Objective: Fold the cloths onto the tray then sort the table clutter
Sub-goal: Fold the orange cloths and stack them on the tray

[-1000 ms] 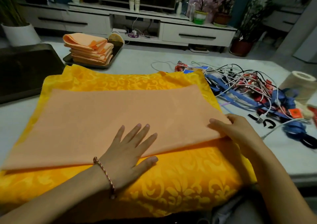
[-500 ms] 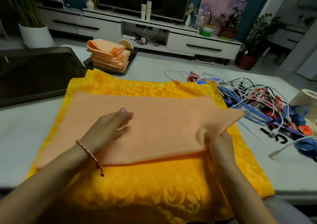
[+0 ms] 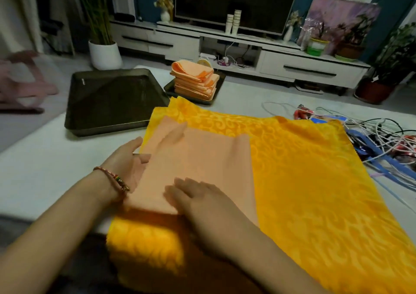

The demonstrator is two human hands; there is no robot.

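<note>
**Peach cloth doubled over, both hands settling it**

Since half a second ago the peach cloth [image 3: 202,163] has been folded from right to left; the end that the right hand [image 3: 200,203] had pinched up now lies over the left half, and far more of the yellow cloth [image 3: 315,176] shows bare.

Head view: the peach cloth lies on the left part of the yellow cloth, near the front of the table [image 3: 45,170]; the right hand rests flat on its near edge with fingers spread and straight, gripping nothing; the left hand [image 3: 127,158] sits at the cloth's left edge with its thumb on top, but blur hides whether it pinches or only steadies. Beyond, a stack of folded cloths [image 3: 194,82] fills a small tray [image 3: 217,94]; a big dark tray [image 3: 112,100] stands just left of it; a tangle of cables [image 3: 382,140] sprawls at the right.

The step looks to be setting this fold. It should go well if the left hand squares the edges while the right palm sweeps toward the crease; light pressure would keep the yellow cloth from dragging; a further fold may be needed to match the stack.
</note>
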